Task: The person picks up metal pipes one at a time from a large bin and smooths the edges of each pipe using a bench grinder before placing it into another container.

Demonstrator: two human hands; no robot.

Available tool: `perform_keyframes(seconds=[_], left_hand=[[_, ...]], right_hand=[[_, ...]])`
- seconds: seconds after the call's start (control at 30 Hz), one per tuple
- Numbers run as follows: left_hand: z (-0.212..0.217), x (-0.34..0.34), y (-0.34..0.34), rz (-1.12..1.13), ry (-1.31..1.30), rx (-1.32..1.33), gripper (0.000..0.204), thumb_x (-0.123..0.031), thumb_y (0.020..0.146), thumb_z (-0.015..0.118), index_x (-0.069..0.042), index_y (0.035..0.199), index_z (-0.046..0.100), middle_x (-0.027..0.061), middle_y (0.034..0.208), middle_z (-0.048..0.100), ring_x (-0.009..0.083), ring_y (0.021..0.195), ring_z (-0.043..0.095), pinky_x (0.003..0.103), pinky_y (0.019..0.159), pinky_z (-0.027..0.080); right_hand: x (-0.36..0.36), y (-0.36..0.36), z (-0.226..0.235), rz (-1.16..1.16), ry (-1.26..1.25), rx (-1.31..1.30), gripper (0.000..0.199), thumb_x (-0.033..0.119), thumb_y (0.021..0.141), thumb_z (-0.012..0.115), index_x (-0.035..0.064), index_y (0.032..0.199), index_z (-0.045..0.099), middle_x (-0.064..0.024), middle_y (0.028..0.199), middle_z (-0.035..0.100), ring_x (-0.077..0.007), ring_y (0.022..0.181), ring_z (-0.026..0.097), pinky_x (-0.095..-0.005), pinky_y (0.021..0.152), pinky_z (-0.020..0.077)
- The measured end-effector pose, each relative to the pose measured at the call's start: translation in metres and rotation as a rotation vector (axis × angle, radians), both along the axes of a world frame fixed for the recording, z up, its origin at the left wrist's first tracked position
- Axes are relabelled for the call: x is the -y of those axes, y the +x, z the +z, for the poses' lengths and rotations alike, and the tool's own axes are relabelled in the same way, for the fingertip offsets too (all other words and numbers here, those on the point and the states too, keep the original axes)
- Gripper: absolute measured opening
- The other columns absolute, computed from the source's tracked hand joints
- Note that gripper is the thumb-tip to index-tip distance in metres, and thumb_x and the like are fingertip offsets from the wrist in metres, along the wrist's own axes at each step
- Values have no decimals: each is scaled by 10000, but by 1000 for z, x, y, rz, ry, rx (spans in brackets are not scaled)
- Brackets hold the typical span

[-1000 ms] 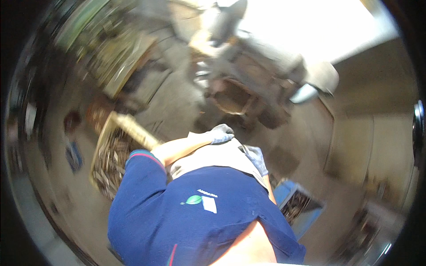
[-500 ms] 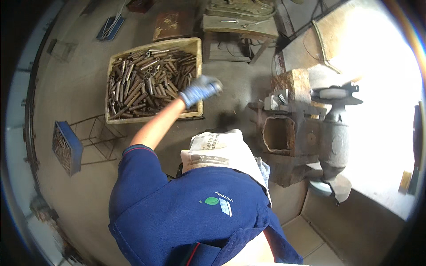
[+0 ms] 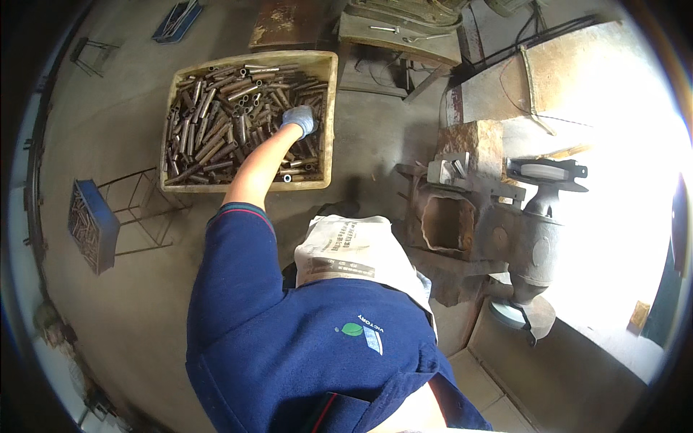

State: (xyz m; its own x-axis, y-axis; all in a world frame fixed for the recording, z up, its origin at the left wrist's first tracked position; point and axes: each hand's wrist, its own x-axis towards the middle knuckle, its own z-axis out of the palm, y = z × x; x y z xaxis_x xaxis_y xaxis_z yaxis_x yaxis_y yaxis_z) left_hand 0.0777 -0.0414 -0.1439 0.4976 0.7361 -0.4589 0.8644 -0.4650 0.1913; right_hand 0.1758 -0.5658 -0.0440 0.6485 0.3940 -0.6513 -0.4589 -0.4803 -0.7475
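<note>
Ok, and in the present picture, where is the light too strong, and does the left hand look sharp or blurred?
In the head view, glare whitens the area right of the grinder, hiding detail there; in the same head view, the left hand, at the metal tubes, looks fairly sharp, without obvious motion blur.

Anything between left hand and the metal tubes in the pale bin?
Nothing visible: the forearm crosses over the near rim of the pale bin, and the gloved left hand is at the metal tubes. What's beneath it is hidden.
</note>
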Motion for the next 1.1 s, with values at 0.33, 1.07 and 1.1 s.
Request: perform_keyframes(seconds=[0.33,1.07,1.1], left_hand=[[22,7,-3,108,-49,-21,289,-127,795,525,-31,1043,637,210,1111,593,345,1066,565,403,876,471],[-76,-30,-5,12,31,-29,292,-195,808,520,-46,1016,661,175,1101,609,321,1050,581,401,862,475],[-75,-30,-3,33,18,-7,292,-200,806,524,-49,1014,662,170,1100,610,320,1050,581,403,860,476]], right_hand=[[7,-11,-16,-11,-131,-18,451,356,831,668,-66,986,636,-79,846,663,-129,744,570,-258,687,452],[43,-19,-29,-79,-20,-12,440,361,854,640,-55,996,645,-83,848,668,-122,737,576,-258,685,464],[46,-19,-27,-83,-29,-11,439,360,853,641,-55,995,646,-83,847,668,-122,736,576,-258,684,464]])
